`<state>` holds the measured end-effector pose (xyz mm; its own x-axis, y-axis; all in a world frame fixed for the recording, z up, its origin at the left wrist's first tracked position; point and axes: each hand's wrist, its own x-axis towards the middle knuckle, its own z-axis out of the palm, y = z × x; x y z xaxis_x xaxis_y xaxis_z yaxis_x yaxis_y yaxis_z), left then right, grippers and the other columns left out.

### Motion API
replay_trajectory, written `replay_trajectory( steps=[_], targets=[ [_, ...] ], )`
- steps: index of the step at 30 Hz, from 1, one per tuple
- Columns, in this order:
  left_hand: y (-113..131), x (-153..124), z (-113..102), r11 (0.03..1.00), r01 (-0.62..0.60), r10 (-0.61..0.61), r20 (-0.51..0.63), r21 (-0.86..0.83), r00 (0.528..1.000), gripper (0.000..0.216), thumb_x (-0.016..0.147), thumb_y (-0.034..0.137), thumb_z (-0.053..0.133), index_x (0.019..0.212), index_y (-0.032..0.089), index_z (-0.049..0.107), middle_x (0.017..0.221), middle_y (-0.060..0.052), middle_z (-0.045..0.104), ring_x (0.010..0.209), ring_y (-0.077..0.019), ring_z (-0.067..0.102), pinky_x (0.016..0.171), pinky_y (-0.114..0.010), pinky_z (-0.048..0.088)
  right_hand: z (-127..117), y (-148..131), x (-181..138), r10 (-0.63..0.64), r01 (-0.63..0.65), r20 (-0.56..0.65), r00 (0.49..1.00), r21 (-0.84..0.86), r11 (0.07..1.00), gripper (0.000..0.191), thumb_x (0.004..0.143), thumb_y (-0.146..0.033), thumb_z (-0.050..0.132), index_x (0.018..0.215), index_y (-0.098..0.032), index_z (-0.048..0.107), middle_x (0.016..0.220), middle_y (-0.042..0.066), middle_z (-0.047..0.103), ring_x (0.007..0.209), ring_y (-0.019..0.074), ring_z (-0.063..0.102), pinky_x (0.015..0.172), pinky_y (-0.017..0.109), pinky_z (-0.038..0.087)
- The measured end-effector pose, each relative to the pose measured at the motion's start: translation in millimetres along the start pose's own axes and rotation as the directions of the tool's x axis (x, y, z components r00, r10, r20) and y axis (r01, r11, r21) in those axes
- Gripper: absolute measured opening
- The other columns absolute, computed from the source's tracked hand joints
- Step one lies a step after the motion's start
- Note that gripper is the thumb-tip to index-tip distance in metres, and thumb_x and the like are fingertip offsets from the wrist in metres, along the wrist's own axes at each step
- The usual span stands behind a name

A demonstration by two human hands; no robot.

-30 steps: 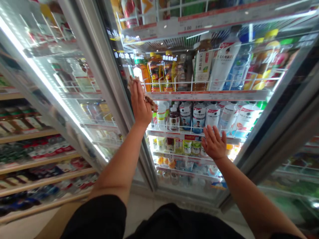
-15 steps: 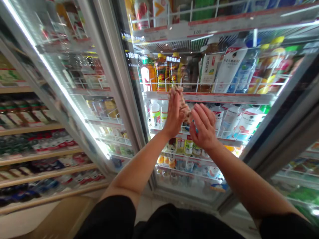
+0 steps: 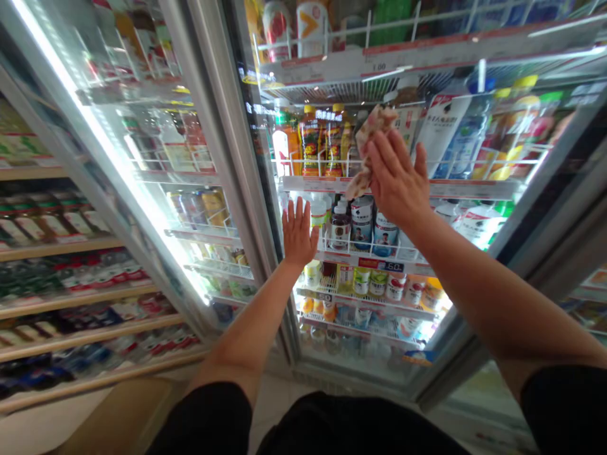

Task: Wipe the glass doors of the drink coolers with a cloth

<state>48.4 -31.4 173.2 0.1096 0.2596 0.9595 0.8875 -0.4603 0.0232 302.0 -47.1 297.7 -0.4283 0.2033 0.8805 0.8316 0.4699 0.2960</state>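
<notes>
My right hand (image 3: 399,180) presses a crumpled, pinkish patterned cloth (image 3: 377,126) against the glass door (image 3: 348,361) of a drinks cooler. Part of the cloth sticks out beyond the fingertips and part hangs by the left side of the palm. Lower and to the left, my left hand (image 3: 298,237) is held flat with fingers spread, at the glass near the door's left edge, and holds nothing. Whether its palm touches the glass I cannot tell. Behind the door, yellow-capped bottles (image 3: 333,142) stand between the two hands, a little above the left one.
Inside the cooler, wire-fronted shelves (image 3: 474,188) carry several rows of bottles and cans. A metal door frame (image 3: 227,139) separates this door from another cooler section on the left. Farther left are wooden shelves (image 3: 85,300) of bottles. A brown box-like object (image 3: 118,414) is at the lower left.
The hands were close together at the cloth and have parted. My right hand has moved up with the cloth; my left hand has let go and shifted left and down.
</notes>
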Motion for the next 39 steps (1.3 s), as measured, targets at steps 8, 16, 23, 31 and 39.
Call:
replay_trajectory(
  steps=[8,16,23,31,39],
  targets=[
    [-12.4,-13.0,25.6,0.998,0.016,-0.015,-0.019,0.068,1.0,0.065,0.1,0.047,0.033,0.156,0.018,0.023,0.163,-0.011,0.023,0.154,-0.0224,-0.002,0.127,-0.052,0.007,-4.8,5.1,-7.5,-0.033,0.034,0.034,0.999,-0.048,0.998,0.049,0.099,-0.035,0.037,0.147,-0.024,0.045,0.157,0.004,0.041,0.151,0.0251,0.027,0.123,0.055,0.02],
    [-12.2,-12.6,24.6,0.999,0.039,-0.039,-0.017,0.022,0.999,0.065,0.098,0.046,0.037,0.155,0.017,0.027,0.163,-0.01,0.025,0.154,-0.0242,0.001,0.127,-0.053,0.004,-43.2,50.2,-16.7,0.299,-0.311,-0.134,0.945,-0.083,0.947,0.056,0.095,-0.03,0.035,0.151,-0.021,0.036,0.158,0.013,0.036,0.154,0.0283,0.017,0.122,0.058,0.021],
    [-12.7,-12.6,26.1,0.999,0.025,-0.024,-0.034,0.021,0.999,0.065,0.098,0.044,0.039,0.156,0.017,0.025,0.163,-0.01,0.022,0.154,-0.024,-0.001,0.127,-0.053,0.004,-63.4,103.6,-4.6,0.382,-0.408,-0.166,0.909,-0.166,0.898,0.079,0.086,-0.024,0.039,0.159,-0.01,0.011,0.166,0.019,0.007,0.156,0.0286,0.002,0.12,0.06,0.013],
    [-12.6,-13.0,24.3,1.0,0.004,-0.004,-0.026,0.016,1.0,0.066,0.098,0.043,0.04,0.157,0.018,0.023,0.163,-0.009,0.02,0.153,-0.0234,0.0,0.127,-0.051,0.003,-59.5,164.3,-45.3,0.31,-0.349,-0.19,0.932,-0.234,0.907,0.095,0.079,-0.031,0.052,0.16,-0.015,0.006,0.165,0.014,0.009,0.154,0.0312,0.008,0.116,0.064,0.02],
    [-10.8,-13.9,26.5,0.999,-0.009,0.01,-0.044,0.034,0.999,0.067,0.098,0.042,0.039,0.157,0.018,0.02,0.163,-0.009,0.02,0.153,-0.0236,-0.001,0.127,-0.051,0.003,-81.9,223.5,-34.6,0.374,-0.411,-0.215,0.902,-0.164,0.897,0.096,0.08,-0.035,0.055,0.158,-0.007,0.006,0.166,0.015,0.003,0.155,0.0237,-0.003,0.121,0.052,0.006]
  ],
)
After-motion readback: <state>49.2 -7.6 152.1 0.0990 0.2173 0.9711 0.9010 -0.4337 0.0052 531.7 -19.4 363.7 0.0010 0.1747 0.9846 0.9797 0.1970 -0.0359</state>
